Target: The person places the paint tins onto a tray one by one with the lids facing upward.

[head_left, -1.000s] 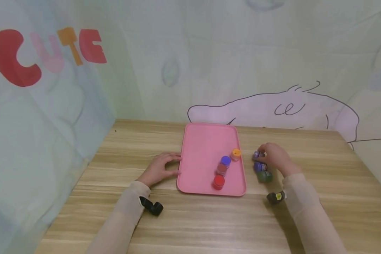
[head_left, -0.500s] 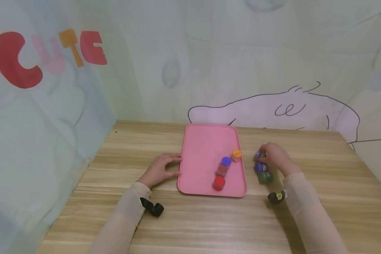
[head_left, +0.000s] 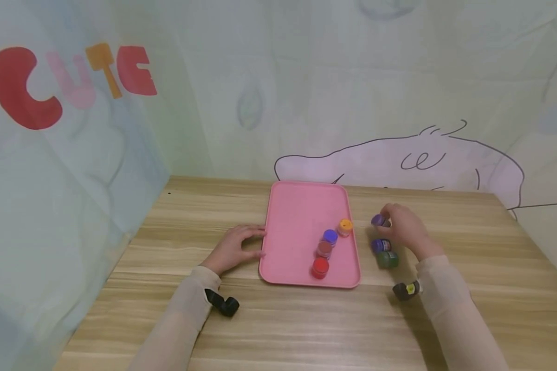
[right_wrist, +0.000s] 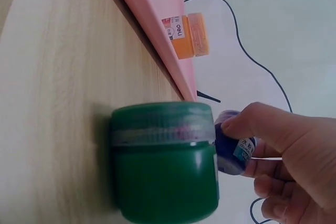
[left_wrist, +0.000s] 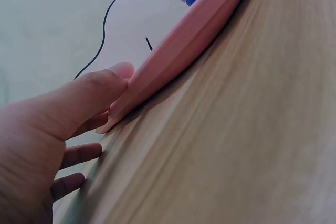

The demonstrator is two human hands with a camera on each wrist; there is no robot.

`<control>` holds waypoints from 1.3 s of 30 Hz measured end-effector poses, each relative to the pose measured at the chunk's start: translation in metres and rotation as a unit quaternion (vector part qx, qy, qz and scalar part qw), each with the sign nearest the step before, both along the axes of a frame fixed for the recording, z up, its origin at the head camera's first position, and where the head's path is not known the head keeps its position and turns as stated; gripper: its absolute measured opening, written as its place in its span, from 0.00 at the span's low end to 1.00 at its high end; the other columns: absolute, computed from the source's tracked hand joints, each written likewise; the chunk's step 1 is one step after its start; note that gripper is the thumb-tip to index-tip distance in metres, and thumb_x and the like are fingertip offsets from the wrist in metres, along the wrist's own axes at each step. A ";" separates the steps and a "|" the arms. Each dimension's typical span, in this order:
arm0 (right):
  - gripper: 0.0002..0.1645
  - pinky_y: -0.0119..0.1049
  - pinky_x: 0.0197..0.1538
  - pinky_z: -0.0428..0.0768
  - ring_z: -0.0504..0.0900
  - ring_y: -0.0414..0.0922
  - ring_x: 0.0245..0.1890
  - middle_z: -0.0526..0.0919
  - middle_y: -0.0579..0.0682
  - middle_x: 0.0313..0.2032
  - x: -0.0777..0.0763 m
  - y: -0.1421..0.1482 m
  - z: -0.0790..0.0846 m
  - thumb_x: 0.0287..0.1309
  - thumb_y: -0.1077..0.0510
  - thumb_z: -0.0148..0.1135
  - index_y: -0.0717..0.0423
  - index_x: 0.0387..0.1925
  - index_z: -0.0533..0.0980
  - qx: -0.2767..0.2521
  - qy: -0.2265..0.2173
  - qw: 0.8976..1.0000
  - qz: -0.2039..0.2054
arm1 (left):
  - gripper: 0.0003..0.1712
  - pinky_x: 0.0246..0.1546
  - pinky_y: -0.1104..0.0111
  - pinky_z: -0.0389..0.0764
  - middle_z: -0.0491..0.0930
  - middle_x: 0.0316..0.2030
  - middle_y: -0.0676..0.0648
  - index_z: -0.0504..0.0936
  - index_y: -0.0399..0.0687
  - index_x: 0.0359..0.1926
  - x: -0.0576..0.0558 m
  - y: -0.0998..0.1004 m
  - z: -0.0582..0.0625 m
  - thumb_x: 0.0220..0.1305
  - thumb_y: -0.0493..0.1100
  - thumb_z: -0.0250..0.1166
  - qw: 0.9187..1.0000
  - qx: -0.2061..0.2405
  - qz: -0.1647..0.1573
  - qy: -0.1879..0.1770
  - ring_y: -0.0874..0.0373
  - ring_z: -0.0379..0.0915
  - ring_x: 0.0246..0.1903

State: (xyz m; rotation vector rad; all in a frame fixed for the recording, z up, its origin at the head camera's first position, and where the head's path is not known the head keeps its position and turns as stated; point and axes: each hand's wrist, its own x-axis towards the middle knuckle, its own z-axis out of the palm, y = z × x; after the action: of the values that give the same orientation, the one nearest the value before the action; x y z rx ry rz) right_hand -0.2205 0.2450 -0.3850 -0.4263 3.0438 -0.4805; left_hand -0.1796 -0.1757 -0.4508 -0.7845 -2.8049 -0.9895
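Note:
My right hand (head_left: 406,229) pinches a small purple paint jar (head_left: 378,220) between thumb and fingers, to the right of the pink tray (head_left: 297,206). In the right wrist view that jar (right_wrist: 233,153) is tilted, its label showing. Just nearer to me stand a blue-violet jar (head_left: 381,246) and a green paint jar (head_left: 388,259), side by side. The green jar (right_wrist: 165,163) looms large in the right wrist view. My left hand (head_left: 232,247) rests thumb and fingertips, spread apart, against the tray's left rim.
Along the tray's right half stand an orange jar (head_left: 345,227), a blue jar (head_left: 330,237), a brown jar (head_left: 325,250) and a red jar (head_left: 320,268). The wooden table (head_left: 306,330) meets a printed cloth backdrop (head_left: 213,103) behind and on the left.
My right hand has lifted the purple jar slightly away from the blue-violet one and tilted it. My left hand stays at the tray's rim.

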 end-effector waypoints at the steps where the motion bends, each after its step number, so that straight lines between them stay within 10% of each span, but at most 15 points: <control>1: 0.22 0.52 0.46 0.80 0.80 0.55 0.40 0.81 0.62 0.40 0.000 0.000 0.000 0.54 0.55 0.67 0.68 0.45 0.75 -0.002 0.002 1.000 -0.001 | 0.30 0.67 0.48 0.65 0.75 0.62 0.47 0.79 0.49 0.59 0.000 0.000 0.000 0.55 0.52 0.71 1.000 0.000 0.000 0.001 0.46 0.67 0.64; 14: 0.24 0.54 0.50 0.80 0.80 0.55 0.43 0.81 0.62 0.44 0.009 -0.007 0.000 0.56 0.53 0.66 0.65 0.48 0.73 -0.054 -0.010 0.998 -0.021 | 0.30 0.66 0.48 0.66 0.75 0.62 0.46 0.78 0.49 0.59 0.001 0.000 0.000 0.55 0.52 0.71 1.000 -0.001 0.002 -0.002 0.46 0.68 0.64; 21: 0.25 0.37 0.31 0.75 0.76 0.47 0.28 0.78 0.63 0.46 0.017 -0.012 -0.001 0.57 0.53 0.66 0.64 0.50 0.72 -0.083 0.001 0.996 -0.019 | 0.30 0.67 0.48 0.65 0.75 0.62 0.46 0.78 0.50 0.59 0.001 0.000 0.000 0.55 0.52 0.71 1.000 -0.002 0.003 0.001 0.46 0.67 0.64; 39: 0.23 0.32 0.27 0.69 0.70 0.45 0.28 0.78 0.54 0.35 0.031 -0.027 -0.011 0.55 0.51 0.68 0.59 0.47 0.75 -0.108 -0.005 0.994 -0.011 | 0.30 0.67 0.49 0.65 0.74 0.63 0.47 0.78 0.51 0.59 0.000 0.000 0.000 0.55 0.52 0.71 1.000 0.001 0.004 -0.007 0.46 0.67 0.65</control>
State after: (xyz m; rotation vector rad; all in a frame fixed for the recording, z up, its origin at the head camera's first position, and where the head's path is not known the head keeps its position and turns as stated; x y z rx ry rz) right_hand -0.1893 0.2176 -0.3957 -0.3957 3.0004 -0.8149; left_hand -0.1794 -0.1757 -0.4513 -0.7673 -2.8164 -0.9991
